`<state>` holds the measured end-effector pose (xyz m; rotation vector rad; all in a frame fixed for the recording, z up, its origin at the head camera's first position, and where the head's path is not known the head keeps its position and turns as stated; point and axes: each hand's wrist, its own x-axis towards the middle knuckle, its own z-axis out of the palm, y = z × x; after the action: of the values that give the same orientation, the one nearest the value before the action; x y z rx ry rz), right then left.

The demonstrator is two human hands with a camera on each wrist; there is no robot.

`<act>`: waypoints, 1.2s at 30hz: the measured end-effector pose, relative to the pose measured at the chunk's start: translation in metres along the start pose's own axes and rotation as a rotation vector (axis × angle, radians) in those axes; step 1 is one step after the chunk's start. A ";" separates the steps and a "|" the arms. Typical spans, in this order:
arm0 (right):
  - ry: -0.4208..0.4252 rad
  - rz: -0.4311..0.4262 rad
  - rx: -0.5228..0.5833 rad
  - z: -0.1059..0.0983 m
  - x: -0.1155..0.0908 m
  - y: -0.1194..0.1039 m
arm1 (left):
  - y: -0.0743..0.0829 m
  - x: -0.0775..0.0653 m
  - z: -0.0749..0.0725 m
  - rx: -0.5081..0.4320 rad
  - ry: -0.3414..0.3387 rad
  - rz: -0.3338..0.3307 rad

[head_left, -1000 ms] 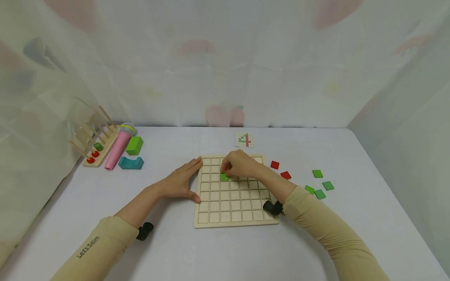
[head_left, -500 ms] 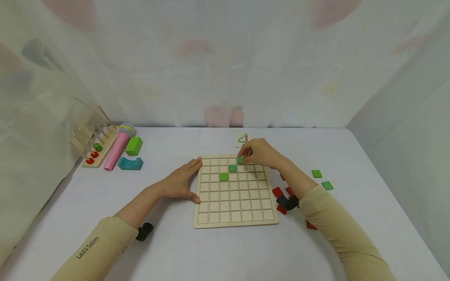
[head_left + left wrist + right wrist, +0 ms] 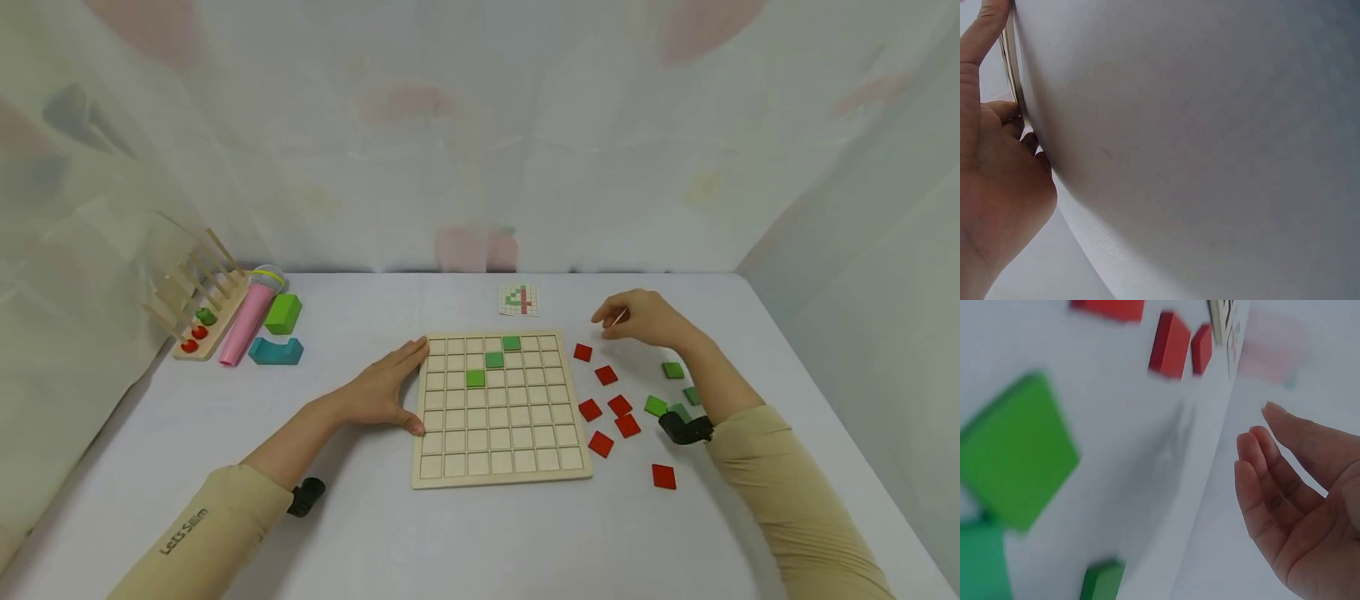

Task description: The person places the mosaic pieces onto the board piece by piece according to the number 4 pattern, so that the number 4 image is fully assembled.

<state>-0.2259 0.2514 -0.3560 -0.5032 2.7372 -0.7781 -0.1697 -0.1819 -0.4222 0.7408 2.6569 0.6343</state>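
Observation:
A wooden grid board (image 3: 501, 408) lies on the table with three green tiles (image 3: 494, 360) in a rising diagonal near its top. My left hand (image 3: 378, 390) rests along the board's left edge, thumb and fingers spread apart; the left wrist view shows its fingertips touching that edge. Right of the board, my right hand (image 3: 641, 318) is raised above the table with loosely bent fingers and nothing between them. Beneath and near it lie several loose green tiles (image 3: 656, 406), partly hidden by the wrist camera, and several red tiles (image 3: 606, 375).
A small pattern card (image 3: 519, 300) lies behind the board. At the back left are a peg stand (image 3: 213, 321), a pink microphone (image 3: 249, 323), a green block (image 3: 283, 314) and a teal curved block (image 3: 275, 351). A curtain hangs behind the table.
My right hand placed green tiles in the second and top rows, let go, and moved right, away from the board. The red tiles beneath its arm came into view. My left hand stayed put.

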 end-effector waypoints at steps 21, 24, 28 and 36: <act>-0.162 0.150 0.075 -0.028 -0.048 0.075 | 0.000 -0.001 -0.001 -0.005 0.002 0.008; -0.177 0.149 0.083 -0.027 -0.049 0.081 | 0.001 -0.001 -0.001 -0.006 0.001 0.005; -0.195 0.166 0.107 -0.025 -0.050 0.089 | 0.000 -0.002 -0.001 -0.004 -0.001 0.004; -0.223 0.153 0.165 -0.022 -0.051 0.098 | 0.000 0.000 0.000 -0.004 -0.003 0.005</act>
<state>-0.2118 0.3597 -0.3837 -0.3195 2.4484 -0.8446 -0.1695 -0.1822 -0.4217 0.7470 2.6511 0.6391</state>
